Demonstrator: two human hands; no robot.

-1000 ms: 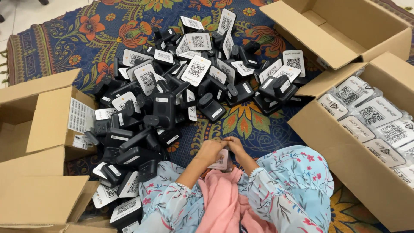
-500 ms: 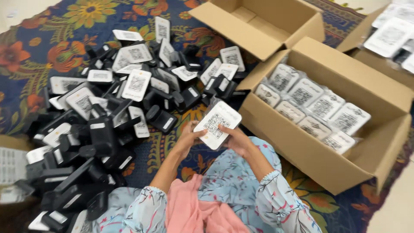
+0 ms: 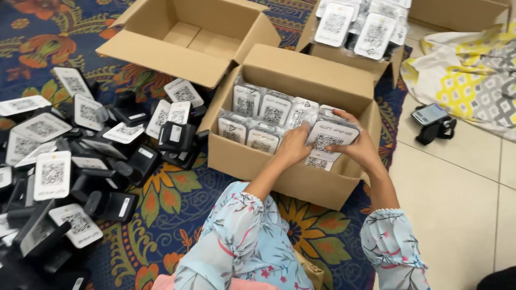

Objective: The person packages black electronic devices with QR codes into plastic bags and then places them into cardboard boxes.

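My left hand (image 3: pixel 293 145) and my right hand (image 3: pixel 359 149) together grip a plastic-wrapped white card device (image 3: pixel 329 137) with a square code panel. They hold it inside the right end of an open cardboard box (image 3: pixel 279 172), just above another wrapped unit. Several wrapped units (image 3: pixel 260 115) stand in rows in the rest of that box. My floral light-blue sleeves show at the bottom.
A pile of black stands with white code cards (image 3: pixel 80 156) covers the patterned rug at left. An empty open carton (image 3: pixel 188 37) sits behind, another carton of wrapped units (image 3: pixel 355 27) at top right. A loose black device (image 3: pixel 432 121) and patterned cloth (image 3: pixel 473 75) lie on the tiled floor.
My hands carried the wrapped device from the rug in front of me rightward into the box, and my view swung to the right with it.
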